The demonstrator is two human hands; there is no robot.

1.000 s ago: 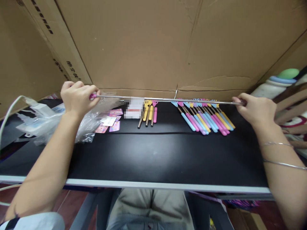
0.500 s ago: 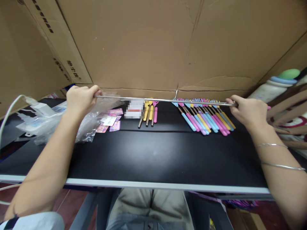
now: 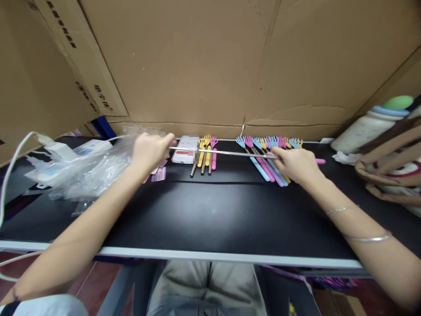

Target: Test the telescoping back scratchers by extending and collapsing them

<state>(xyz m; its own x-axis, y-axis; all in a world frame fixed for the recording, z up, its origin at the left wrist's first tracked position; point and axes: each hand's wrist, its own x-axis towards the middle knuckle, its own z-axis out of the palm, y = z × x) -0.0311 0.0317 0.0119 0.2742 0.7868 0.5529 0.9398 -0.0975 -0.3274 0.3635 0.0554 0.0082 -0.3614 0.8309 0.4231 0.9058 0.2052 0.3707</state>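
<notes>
A thin metal rod spans the space over the black table between my two hands. My left hand is closed around its left end, beside the clear plastic bags. My right hand grips the rod farther right, and a pink handle end sticks out past it. This looks like an extended telescopic back scratcher; its claw is hidden, probably in my left hand. Behind my right hand lies a row of colourful back scratchers, partly covered by it. Several yellow and pink pieces lie mid-table.
A phone, partly pixelated, lies near small printed cards. Clear plastic bags and a white power strip with a cable occupy the left. At right stand a tilted bottle and a brown-handled bag. Cardboard walls the back.
Both hands have come inward and slightly down, so a shorter stretch of rod shows between them. The pink handle end now shows clearly right of my right hand.
</notes>
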